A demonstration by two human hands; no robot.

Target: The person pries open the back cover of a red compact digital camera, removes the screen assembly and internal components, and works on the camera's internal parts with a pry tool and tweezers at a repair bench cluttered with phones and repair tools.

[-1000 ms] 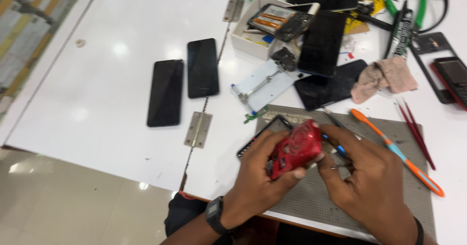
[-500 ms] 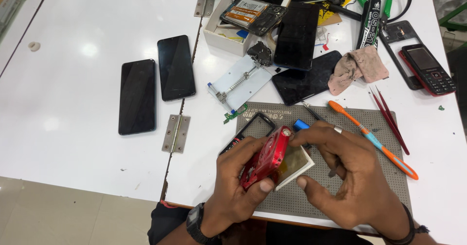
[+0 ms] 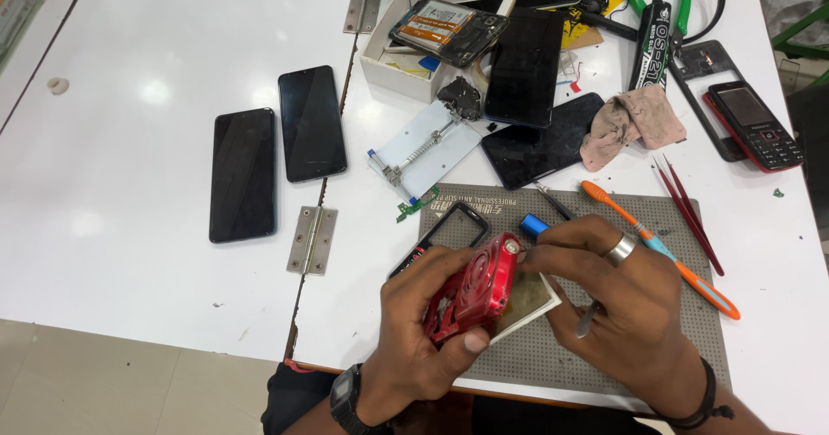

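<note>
The left hand (image 3: pixel 423 331) grips a red phone housing (image 3: pixel 475 286) above the near edge of the grey repair mat (image 3: pixel 553 357), tilted on edge. The right hand (image 3: pixel 622 305), closed around a thin tool, pinches at the housing's top corner. Best to keep the housing braced firmly and the tool pressure light. Both wrists hover just above the mat, fingers curled inward.
</note>
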